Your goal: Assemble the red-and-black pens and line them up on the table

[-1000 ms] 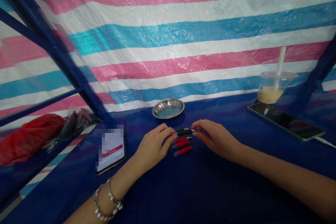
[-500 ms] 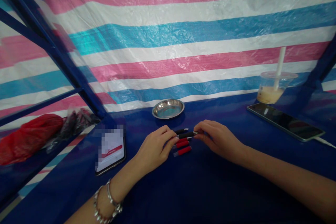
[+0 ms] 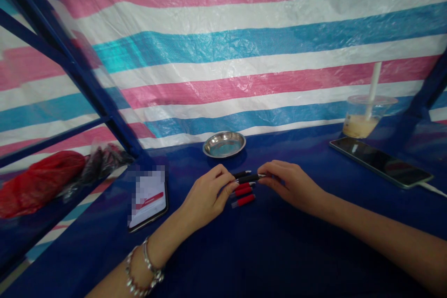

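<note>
At mid-table, right between the hands, it's the black pen point(image 3: 249, 179); the left hand point(image 3: 211, 190) pinches its left end, the right hand point(image 3: 284, 179) has thumb and finger on the silvery right tip; both grips are clenched on it. Four pens in play, in a rough row: the far pen point(image 3: 242, 174), also black, just beyond the held one; a red pen point(image 3: 242, 191) just nearer; nearest of all, a second red pen point(image 3: 246, 199). So the row looks largely formed, three pens lying and one in the fingers, not yet let go; whether it touches the table point(image 3: 272, 251) I can't tell.

Straight beyond sits a metal dish point(image 3: 224, 146); off left, a lit phone point(image 3: 150, 214), and past the blue frame point(image 3: 84, 86) a red bag point(image 3: 45, 179); far right, a cup point(image 3: 361, 125), then a dark phone point(image 3: 377, 160) on its cable point(image 3: 433, 190); behind, the striped sheet point(image 3: 244, 46); only the neighbouring pens crowd those fingertips.
</note>
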Available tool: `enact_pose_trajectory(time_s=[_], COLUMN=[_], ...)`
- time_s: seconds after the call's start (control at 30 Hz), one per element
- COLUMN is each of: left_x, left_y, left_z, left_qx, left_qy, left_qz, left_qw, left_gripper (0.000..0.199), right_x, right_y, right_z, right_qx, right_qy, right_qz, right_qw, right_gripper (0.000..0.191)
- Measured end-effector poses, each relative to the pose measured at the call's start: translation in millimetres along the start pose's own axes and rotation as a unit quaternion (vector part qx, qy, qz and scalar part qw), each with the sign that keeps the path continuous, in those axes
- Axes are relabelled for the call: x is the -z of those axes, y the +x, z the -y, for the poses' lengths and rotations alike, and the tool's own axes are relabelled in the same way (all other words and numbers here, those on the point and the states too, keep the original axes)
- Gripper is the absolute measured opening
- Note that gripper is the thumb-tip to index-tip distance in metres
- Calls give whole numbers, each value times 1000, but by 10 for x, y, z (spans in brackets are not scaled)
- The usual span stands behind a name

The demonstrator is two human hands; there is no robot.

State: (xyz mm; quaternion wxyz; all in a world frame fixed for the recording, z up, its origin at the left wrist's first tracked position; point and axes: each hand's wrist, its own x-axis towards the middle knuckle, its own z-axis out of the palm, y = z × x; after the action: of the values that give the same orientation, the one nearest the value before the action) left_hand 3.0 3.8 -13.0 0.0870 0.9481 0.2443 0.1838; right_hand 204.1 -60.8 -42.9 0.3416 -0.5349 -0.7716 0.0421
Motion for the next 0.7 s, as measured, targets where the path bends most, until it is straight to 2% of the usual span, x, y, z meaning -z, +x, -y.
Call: enact_pose_trajectory(time_s=[0.27, 0.57, 0.7], left_x=[-2, -2, -6], left_y=[-2, -7, -8], left_z=[5, 7, 6], left_qx=[0, -3, -7], left_qy=[5, -2, -1], left_qz=[-12, -3, -13], left_qw=[1000, 1000, 1000], left_gripper=[21, 21, 21], right_x=[22, 14, 30], right_y=[3, -7, -2], right_z=[45, 47, 90], right_qx=[-34, -9, -38], right_qy=[65, 118, 174], right_qz=[8, -51, -38], right_qw=[997, 992, 983], right_gripper=[18, 6, 10])
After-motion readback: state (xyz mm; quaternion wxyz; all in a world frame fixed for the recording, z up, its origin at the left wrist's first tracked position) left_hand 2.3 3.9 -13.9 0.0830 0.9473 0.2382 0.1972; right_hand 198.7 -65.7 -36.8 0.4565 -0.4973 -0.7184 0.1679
